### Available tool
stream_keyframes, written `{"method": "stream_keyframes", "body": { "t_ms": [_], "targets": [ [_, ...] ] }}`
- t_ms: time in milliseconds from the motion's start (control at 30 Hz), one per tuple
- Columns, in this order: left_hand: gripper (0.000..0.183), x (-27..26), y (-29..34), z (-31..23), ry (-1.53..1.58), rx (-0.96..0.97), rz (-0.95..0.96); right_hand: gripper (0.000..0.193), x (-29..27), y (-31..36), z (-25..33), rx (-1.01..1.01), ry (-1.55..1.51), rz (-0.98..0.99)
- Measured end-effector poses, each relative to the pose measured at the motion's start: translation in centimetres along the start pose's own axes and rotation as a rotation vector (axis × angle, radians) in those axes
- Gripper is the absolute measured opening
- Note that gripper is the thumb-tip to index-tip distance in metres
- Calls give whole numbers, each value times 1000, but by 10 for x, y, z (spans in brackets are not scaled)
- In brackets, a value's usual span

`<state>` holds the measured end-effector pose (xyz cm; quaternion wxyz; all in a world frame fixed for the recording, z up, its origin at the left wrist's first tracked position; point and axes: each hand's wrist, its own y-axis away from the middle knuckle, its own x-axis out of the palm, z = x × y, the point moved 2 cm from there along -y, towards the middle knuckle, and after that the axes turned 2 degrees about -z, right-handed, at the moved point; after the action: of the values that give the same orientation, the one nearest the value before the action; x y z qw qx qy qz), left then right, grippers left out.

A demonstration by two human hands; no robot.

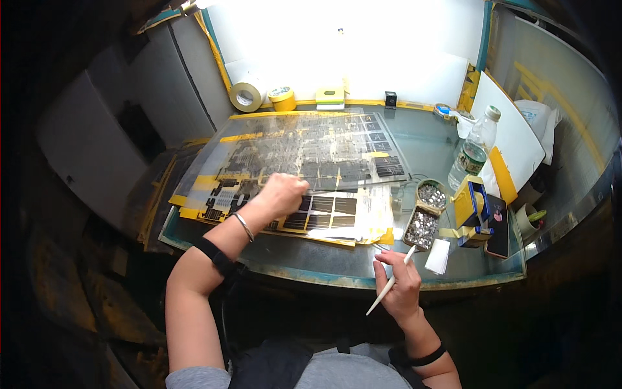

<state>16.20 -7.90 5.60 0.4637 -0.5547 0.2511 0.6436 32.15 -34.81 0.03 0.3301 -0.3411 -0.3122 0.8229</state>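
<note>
My left hand [284,194] is closed at the near edge of a clear, dark-patterned sheet [298,146], its fingers curled on that edge. Under the sheet lie printed panels [330,214] with black blocks and yellow borders, showing along the near side. In my right hand [402,285] is a slim white pen-like stick [382,297], tilted, its lower end pointing toward me. Just beyond the stick's upper end stands a rectangular container [421,228] full of small shiny bits. A round container [431,194] of similar bits adjoins its far side.
To the right are folded white paper [438,256], a blue-and-yellow tape dispenser [472,211], a phone [497,227] and a plastic bottle [476,149]. Tape rolls [246,96], a yellow tub [282,98] and a small black box [390,99] line the glass-topped table's [285,249] back.
</note>
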Motion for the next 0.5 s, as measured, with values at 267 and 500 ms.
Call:
{"method": "stream_keyframes", "body": {
  "t_ms": [267, 500],
  "targets": [
    [14, -39, 81, 34, 285, -92, -293, 22, -2, -1, 1, -2, 4, -31],
    [43, -43, 107, -41, 438, 58, -241, 20, -4, -4, 4, 126, -120, -32]
  ]
}}
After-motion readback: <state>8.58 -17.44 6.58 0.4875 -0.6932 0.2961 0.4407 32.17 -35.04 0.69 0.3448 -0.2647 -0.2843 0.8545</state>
